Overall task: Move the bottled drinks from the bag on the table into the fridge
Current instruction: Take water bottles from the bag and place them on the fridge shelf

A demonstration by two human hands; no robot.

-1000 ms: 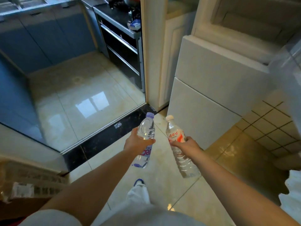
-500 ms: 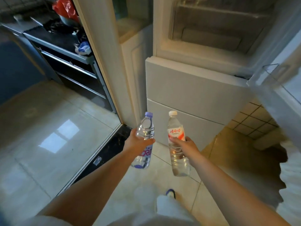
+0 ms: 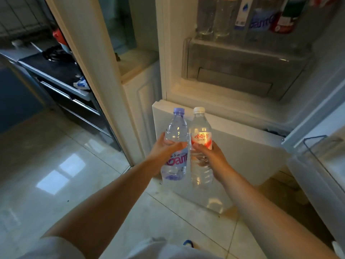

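Left grip (image 3: 164, 152) mid-bottle (image 3: 176, 146); right grip (image 3: 209, 157) mid-bottle.

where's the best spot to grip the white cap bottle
Around the waist just below the red label, from the right side, as the right hand does on the white-capped bottle: it stands upright, the body is round, and the purple-capped bottle blocks its left.

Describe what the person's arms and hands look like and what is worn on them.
Both forearms are bare. The left hand and right hand wear no gloves, rings or watch that show. A pale sleeve covers the left upper arm at the bottom edge.
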